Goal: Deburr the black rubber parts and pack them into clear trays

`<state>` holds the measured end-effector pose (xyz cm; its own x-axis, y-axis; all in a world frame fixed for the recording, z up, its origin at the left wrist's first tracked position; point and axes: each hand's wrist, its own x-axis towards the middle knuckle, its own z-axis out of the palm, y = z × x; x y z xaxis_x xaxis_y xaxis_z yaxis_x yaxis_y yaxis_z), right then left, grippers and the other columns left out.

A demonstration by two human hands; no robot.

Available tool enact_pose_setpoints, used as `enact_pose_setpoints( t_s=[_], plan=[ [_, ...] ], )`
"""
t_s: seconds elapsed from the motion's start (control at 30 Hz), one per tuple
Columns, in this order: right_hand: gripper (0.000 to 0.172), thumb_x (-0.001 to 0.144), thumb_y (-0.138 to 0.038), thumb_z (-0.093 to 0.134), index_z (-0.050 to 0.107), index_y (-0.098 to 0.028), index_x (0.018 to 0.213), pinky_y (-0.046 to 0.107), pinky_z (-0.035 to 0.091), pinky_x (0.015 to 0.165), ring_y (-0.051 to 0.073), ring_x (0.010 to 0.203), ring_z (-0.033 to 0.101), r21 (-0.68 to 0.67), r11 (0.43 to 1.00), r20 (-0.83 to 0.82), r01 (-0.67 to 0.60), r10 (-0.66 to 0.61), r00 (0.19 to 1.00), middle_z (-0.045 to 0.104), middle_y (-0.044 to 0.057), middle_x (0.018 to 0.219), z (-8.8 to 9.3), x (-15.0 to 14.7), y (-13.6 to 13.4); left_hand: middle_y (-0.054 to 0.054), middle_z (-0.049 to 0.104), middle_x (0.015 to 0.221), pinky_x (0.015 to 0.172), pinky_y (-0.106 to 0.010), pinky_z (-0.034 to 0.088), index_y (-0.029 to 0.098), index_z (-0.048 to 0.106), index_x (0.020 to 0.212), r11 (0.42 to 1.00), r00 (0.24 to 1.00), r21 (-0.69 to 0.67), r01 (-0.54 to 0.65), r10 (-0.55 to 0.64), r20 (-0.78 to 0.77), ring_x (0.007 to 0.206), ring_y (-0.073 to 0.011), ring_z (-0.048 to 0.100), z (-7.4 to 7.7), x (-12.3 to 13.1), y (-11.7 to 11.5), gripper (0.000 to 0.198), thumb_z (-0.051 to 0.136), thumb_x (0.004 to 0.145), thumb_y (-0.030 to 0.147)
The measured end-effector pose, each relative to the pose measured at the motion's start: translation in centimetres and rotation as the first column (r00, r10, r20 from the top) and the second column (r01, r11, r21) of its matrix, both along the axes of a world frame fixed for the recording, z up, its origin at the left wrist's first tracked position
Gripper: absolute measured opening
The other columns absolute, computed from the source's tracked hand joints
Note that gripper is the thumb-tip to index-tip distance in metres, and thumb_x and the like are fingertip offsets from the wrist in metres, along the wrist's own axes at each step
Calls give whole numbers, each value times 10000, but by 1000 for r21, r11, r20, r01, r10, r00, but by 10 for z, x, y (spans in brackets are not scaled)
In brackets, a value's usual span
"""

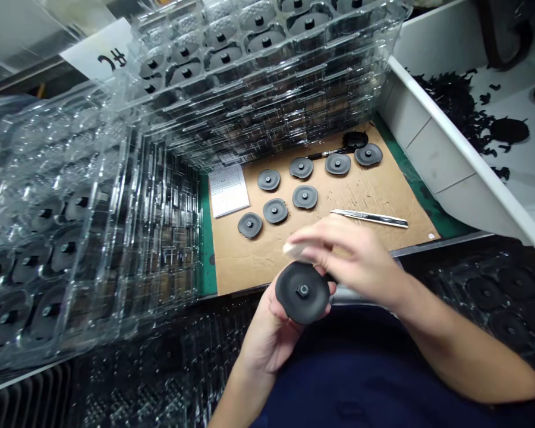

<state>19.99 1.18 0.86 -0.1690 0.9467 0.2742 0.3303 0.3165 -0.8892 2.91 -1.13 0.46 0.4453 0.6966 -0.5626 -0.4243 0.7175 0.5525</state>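
My left hand is closed around a black round rubber disc, its fingers under the rim and its face turned up. A small metal-topped stud stands at the disc's centre. My right hand is just above the far edge of the disc, blurred by motion. Its fingers are pinched on a small white piece, whose kind I cannot make out. Beyond the hands, several similar grey discs lie apart on a cardboard sheet. A slim silver cutter knife lies to the right of them.
Tall stacks of clear plastic trays holding discs rise at the back and on the left. A white bin with black scraps is at the right. A paper pad and a black round piece lie on the cardboard.
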Motion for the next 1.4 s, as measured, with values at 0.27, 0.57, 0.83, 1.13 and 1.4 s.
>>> enact_pose_setpoints(
  t_s=[0.27,0.57,0.83,1.13,1.4],
  plan=[
    [362,888,-281,436,551,-180,1215,304,505,683,153,771,602,-349,877,131,330,-303,944,601,68,988,-105,10,-11,-58,615,1244,855,-303,543,328,513,1257,985,978,-91,-144,156,137,1080,-267,621,-15,-17,5,609,695,689,450],
    [235,859,-300,516,616,-159,1017,322,460,696,168,703,575,-333,894,281,301,-211,936,658,76,910,-107,-9,-37,-130,581,1285,954,-361,484,284,294,1416,954,943,-111,-277,292,157,1156,-294,566,-24,-28,7,641,519,839,452],
    [281,880,-265,513,586,-210,1146,250,483,637,123,711,584,-304,929,90,210,-192,977,637,39,1002,-26,-34,-8,-105,581,1285,984,-374,463,246,439,1338,956,944,-13,-292,291,153,1169,-275,556,-26,-35,0,569,617,809,357],
    [238,894,-150,451,613,-149,1069,283,475,790,143,828,585,-73,988,160,-138,148,976,646,51,922,15,-79,-4,-42,660,1134,821,-222,520,265,560,1227,949,960,145,-279,278,25,988,-169,636,-24,-37,-4,469,688,776,251],
    [254,882,-112,450,590,-141,1092,291,477,788,148,841,579,-8,988,99,-153,153,983,651,61,927,15,-66,-20,-35,649,1174,861,-230,512,273,592,1179,974,979,102,-203,205,-6,1075,-197,607,-15,-34,-3,513,754,700,187]
  ],
)
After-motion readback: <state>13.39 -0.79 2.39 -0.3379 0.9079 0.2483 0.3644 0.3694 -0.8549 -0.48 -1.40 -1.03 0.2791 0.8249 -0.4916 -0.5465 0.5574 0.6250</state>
